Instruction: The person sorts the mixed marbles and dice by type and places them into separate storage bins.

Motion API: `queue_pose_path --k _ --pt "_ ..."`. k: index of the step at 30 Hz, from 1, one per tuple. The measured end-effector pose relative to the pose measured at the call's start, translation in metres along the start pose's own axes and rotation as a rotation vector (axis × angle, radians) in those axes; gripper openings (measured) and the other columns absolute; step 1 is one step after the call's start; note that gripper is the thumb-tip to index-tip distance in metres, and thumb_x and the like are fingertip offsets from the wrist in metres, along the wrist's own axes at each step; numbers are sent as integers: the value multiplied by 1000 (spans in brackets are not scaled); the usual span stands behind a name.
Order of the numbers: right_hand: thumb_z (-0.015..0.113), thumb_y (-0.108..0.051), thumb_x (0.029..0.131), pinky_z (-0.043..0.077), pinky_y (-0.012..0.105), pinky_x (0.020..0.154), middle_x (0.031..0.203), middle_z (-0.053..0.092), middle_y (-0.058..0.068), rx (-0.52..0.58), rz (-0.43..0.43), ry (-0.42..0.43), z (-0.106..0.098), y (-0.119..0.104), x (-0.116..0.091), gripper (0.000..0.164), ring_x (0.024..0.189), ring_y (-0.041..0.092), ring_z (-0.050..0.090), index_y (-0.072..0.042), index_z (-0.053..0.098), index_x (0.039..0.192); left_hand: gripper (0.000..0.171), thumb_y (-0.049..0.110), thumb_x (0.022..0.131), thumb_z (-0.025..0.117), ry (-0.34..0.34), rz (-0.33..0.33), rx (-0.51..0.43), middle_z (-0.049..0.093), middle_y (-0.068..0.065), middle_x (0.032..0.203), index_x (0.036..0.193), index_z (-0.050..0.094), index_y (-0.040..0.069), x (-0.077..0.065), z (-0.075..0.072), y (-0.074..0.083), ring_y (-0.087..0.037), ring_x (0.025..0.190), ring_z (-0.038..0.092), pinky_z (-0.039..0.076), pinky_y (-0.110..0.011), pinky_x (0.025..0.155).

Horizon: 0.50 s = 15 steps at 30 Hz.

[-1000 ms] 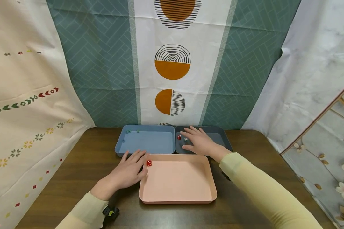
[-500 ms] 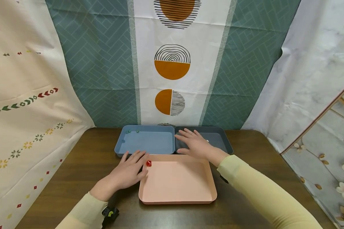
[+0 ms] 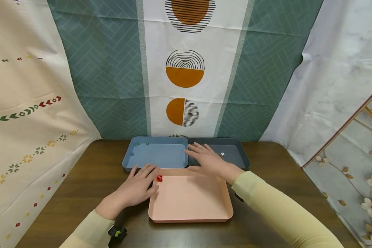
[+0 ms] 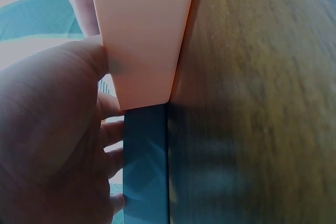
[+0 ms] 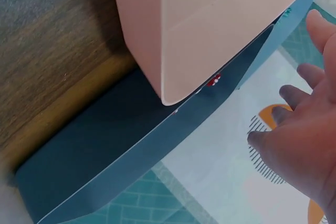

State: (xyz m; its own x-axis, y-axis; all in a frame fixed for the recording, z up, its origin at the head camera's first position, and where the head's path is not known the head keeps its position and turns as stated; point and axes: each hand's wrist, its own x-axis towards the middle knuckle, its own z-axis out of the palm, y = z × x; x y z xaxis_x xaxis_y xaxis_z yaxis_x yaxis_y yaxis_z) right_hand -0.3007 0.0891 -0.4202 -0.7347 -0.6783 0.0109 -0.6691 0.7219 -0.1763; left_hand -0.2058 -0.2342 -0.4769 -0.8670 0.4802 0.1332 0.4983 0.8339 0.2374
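My left hand (image 3: 137, 187) is at the back left corner of the pink tray (image 3: 190, 219), its thumb at the tray's rim and its fingers spread towards the blue tray (image 3: 161, 155). It holds nothing. My right hand (image 3: 209, 161) hovers over the left part of the dark grey tray (image 3: 235, 151), fingers apart and nothing in them. A red die (image 3: 159, 178) lies in the pink tray's back left corner. In the dark tray, a white die (image 3: 222, 154) shows right of my right hand. The right wrist view shows a red die (image 5: 213, 80) there too, hidden in the head view.
Small green dice (image 3: 147, 144) lie in the blue tray, which stands side by side with the dark tray behind the pink one. All stand on a brown wooden table (image 3: 80, 193). Patterned cloths (image 3: 186, 113) hang behind and at both sides.
My right hand has moved left over the dark tray, covering the red and white dice seen there earlier; a white die now shows to its right. My left hand has stayed put.
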Motion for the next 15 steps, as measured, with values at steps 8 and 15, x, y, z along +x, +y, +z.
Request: queue_pose_path --k 8,15 --pt "70 -48 109 10 64 134 180 29 13 -7 -44 8 1 -11 0 81 169 35 16 -17 36 175 77 55 114 57 -40 -23 21 38 -20 175 171 40 6 0 -5 -1 -46 163 30 13 -77 127" --pt "68 -46 110 10 61 134 181 27 10 6 -55 -20 3 -17 -4 78 170 32 14 -18 36 175 81 60 113 53 -50 -25 4 37 -21 175 172 40 6 1 -3 -1 -47 163 28 11 -77 127"
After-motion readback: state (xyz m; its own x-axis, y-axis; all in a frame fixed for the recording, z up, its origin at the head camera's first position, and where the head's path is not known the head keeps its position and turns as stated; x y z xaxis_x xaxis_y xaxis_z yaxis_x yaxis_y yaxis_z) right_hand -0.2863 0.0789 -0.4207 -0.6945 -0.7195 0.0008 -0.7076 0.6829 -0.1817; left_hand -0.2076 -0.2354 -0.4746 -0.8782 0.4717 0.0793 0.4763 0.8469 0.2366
